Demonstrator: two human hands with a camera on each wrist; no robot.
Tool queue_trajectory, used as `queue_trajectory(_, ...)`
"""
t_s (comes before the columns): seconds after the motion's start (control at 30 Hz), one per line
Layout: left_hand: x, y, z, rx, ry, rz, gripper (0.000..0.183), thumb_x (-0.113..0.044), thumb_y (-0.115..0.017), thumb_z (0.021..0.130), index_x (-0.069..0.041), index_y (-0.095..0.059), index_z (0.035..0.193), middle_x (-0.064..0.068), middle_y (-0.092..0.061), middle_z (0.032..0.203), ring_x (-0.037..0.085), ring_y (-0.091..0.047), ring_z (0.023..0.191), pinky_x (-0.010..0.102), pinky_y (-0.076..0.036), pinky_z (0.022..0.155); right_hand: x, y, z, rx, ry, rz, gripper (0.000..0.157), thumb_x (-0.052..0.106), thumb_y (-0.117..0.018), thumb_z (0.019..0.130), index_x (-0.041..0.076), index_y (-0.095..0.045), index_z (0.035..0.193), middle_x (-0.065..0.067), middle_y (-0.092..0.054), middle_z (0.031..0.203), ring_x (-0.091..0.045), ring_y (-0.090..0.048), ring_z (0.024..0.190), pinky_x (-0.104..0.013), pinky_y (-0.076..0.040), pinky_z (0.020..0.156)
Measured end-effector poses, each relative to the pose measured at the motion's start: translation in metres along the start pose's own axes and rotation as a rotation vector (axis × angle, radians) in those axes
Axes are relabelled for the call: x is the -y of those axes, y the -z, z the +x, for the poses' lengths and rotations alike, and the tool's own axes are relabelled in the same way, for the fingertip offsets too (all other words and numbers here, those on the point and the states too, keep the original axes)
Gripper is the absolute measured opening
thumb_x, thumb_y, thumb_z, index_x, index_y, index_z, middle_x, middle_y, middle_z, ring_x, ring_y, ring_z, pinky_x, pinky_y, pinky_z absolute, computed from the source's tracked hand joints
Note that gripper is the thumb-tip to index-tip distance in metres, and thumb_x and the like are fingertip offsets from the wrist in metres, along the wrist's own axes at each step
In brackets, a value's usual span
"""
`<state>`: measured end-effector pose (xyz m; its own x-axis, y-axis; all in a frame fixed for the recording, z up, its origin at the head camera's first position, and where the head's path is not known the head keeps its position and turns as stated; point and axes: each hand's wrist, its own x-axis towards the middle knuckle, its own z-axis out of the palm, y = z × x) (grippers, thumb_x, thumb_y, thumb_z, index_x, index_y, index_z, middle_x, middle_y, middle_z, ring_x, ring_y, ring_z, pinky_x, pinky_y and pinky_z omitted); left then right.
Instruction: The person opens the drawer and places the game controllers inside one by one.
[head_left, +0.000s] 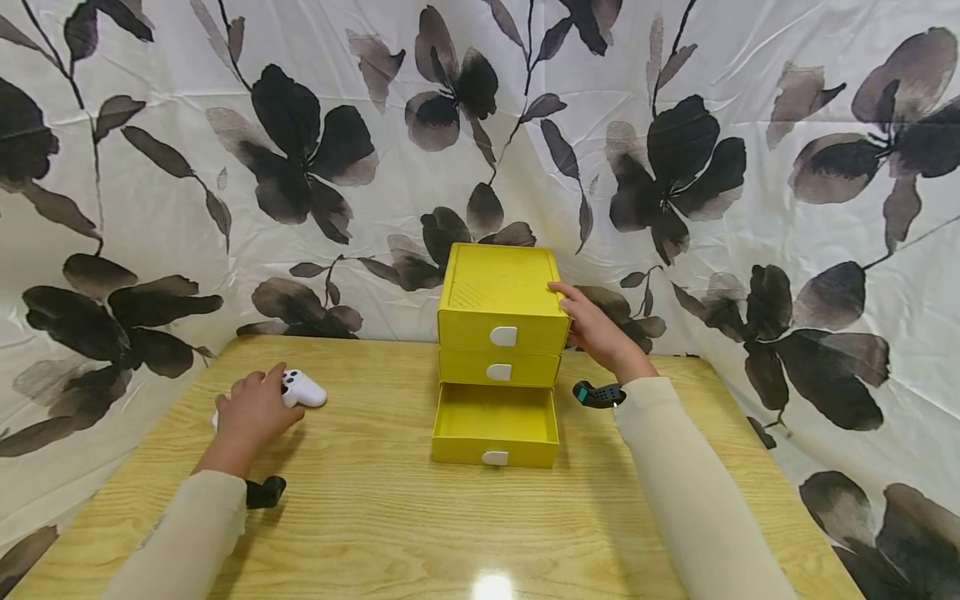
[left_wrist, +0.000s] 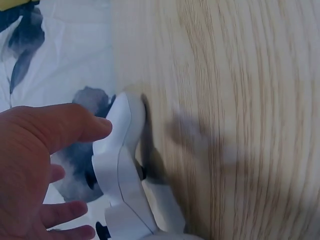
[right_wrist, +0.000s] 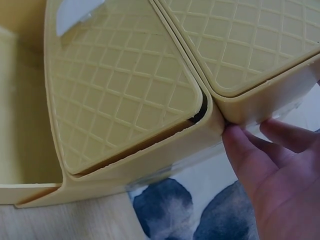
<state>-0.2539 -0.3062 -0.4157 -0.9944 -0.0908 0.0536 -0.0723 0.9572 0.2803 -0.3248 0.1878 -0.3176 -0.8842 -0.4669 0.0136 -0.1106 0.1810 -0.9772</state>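
A white game controller (head_left: 306,389) lies at the left of the wooden table. Over it is my left hand (head_left: 258,408), covering its middle in the head view. In the left wrist view the thumb and fingers are spread beside the controller (left_wrist: 131,117), not wrapped round it. A yellow drawer unit (head_left: 498,279) with three drawers stands at the back. Its bottom drawer (head_left: 459,451) is pulled out, bare inside; the upper two are closed. My right hand (head_left: 600,329) rests its fingertips on the unit's right side, near the seam between two tiers in the right wrist view.
White half-round tabs (head_left: 502,337) mark the drawer fronts. A white floral cloth (head_left: 420,167) hangs behind and beside the wooden table (head_left: 375,517). Each wrist wears a black band (head_left: 597,394).
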Motion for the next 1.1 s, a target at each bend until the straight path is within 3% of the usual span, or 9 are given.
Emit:
queue_trajectory(0.2,0.007,0.002,0.005,0.052,0.022,0.022,0.086,-0.033,-0.067,0.082,0.007,-0.026,0.147,0.042,-0.035,0.133,0.061,-0.033,0.119,0.076,-0.025,0.09,-0.002,0.001,0.001,-0.009,-0.014,-0.012,0.054,0.034,-0.03,0.106,0.02,-0.013,0.155,-0.013,-0.014,0.16,-0.038,-0.028,0.144,-0.058,-0.021,0.117)
queue_trajectory(0.37,0.008,0.006,0.006,0.103,0.04,0.034,0.087,-0.032,-0.067,0.082,0.007,-0.024,0.148,0.043,-0.035,0.133,0.062,-0.033,0.119,0.077,-0.025,0.092,-0.001,0.0,0.0,-0.002,-0.011,-0.007,0.056,0.031,-0.031,0.105,0.018,-0.011,0.156,-0.014,-0.011,0.161,-0.038,-0.025,0.145,-0.059,-0.019,0.118)
queue_trajectory(0.73,0.02,0.006,0.014,0.219,0.056,0.025,0.086,-0.031,-0.064,0.084,0.011,-0.022,0.146,0.043,-0.039,0.132,0.062,-0.04,0.115,0.076,-0.026,0.092,-0.026,0.01,0.015,-0.028,0.02,0.004,0.057,0.039,-0.034,0.104,0.025,-0.014,0.155,-0.01,-0.012,0.161,-0.037,-0.028,0.144,-0.059,-0.021,0.117)
queue_trajectory(0.97,0.028,0.003,0.019,0.236,0.049,0.024,0.08,-0.029,-0.06,0.087,0.013,-0.024,0.144,0.043,-0.039,0.132,0.061,-0.041,0.118,0.077,-0.025,0.093,-0.018,0.006,0.009,-0.028,0.013,0.007,0.055,0.034,-0.032,0.105,0.023,-0.014,0.155,-0.011,-0.011,0.162,-0.039,-0.028,0.144,-0.059,-0.021,0.117)
queue_trajectory(1.1,0.03,0.001,0.021,0.245,0.039,0.025,0.079,-0.027,-0.06,0.087,0.015,-0.024,0.144,0.043,-0.039,0.132,0.059,-0.041,0.119,0.075,-0.03,0.092,-0.008,0.002,0.003,-0.015,0.01,0.011,0.055,0.03,-0.031,0.105,0.019,-0.011,0.156,-0.014,-0.009,0.162,-0.041,-0.025,0.144,-0.059,-0.019,0.117)
